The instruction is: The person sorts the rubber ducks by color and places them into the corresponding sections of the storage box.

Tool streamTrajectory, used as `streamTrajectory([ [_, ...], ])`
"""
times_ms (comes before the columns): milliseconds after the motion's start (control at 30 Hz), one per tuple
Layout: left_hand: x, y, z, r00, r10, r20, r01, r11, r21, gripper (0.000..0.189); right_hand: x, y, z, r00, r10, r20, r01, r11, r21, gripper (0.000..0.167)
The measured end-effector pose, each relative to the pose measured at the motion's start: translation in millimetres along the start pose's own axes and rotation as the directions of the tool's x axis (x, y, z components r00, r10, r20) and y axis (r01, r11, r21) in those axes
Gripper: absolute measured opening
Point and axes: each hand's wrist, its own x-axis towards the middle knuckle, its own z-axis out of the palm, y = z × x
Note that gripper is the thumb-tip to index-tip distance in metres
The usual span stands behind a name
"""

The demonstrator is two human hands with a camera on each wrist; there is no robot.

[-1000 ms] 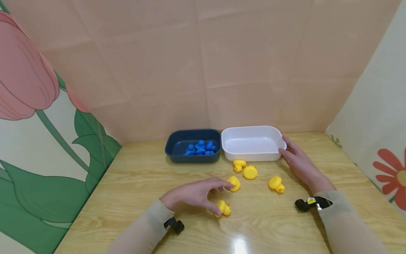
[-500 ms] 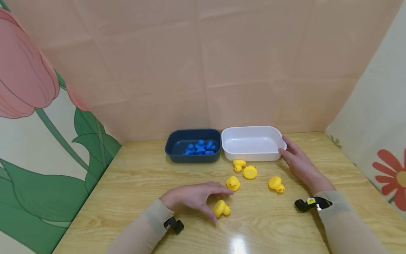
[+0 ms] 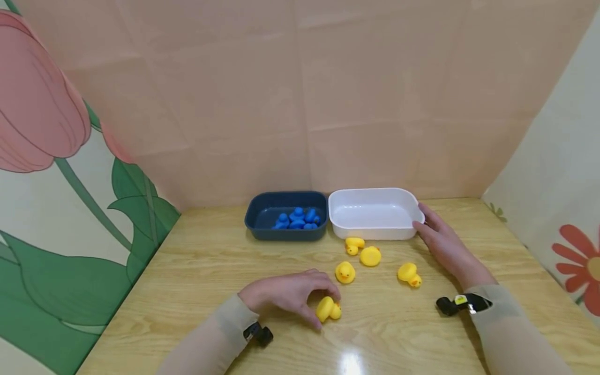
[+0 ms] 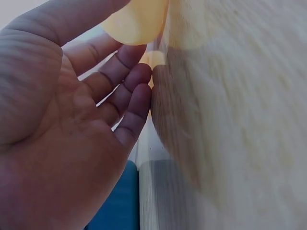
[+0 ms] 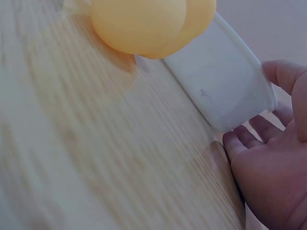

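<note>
My left hand [image 3: 295, 294] curves its thumb and fingers around a yellow rubber duck [image 3: 324, 309] lying on its side on the table. In the left wrist view, the thumb overlaps that duck [image 4: 136, 24], and the other fingers are bent close to the tabletop. Firm contact is hard to see. My right hand [image 3: 445, 247] holds the right end of a white tray [image 3: 375, 232], thumb at the rim and fingers along the outer wall [image 5: 225, 81]. Near the tray's front lie more yellow ducks: one upright [image 3: 345, 273], others tipped over [image 3: 370, 256].
Touching or nearly touching the white tray on its left is a dark blue tray [image 3: 262, 233] with several blue ducks [image 3: 297, 219]. One yellow duck [image 3: 409, 274] lies apart, nearer the right arm. A pinkish sheet [image 3: 234, 104] hangs behind the table [image 3: 197, 291].
My left index finger has drawn back from the upright duck and curled in toward the tipped duck, narrowing the hand around it. My right hand and both trays have stayed put.
</note>
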Motion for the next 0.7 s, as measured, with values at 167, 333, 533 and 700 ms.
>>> streamTrajectory([
  [167, 0.3, -0.7, 1.3, 1.000, -0.020, -0.007, 0.020, 1.000, -0.015, 0.053, -0.4, 0.2, -0.1, 1.000, -0.003, -0.006, 0.003, 1.000, -0.013, 0.092],
  [333, 0.6, -1.5, 2.5, 0.999, -0.032, -0.016, 0.031, 0.999, -0.037, 0.051, -0.9, -1.1, -0.2, 1.000, 0.007, -0.008, -0.008, 1.000, -0.026, 0.089],
  [533, -0.1, 0.7, 0.8, 0.999, -0.033, -0.036, 0.031, 0.998, -0.051, 0.049, -0.8, -1.4, -0.2, 1.000, 0.008, -0.006, -0.009, 1.000, -0.015, 0.093],
  [700, -1.4, 2.8, -3.5, 0.996, -0.052, -0.068, 0.045, 0.994, -0.102, 0.047, -1.4, -1.5, 0.0, 1.000, 0.000, -0.005, 0.000, 1.000, -0.012, 0.093],
])
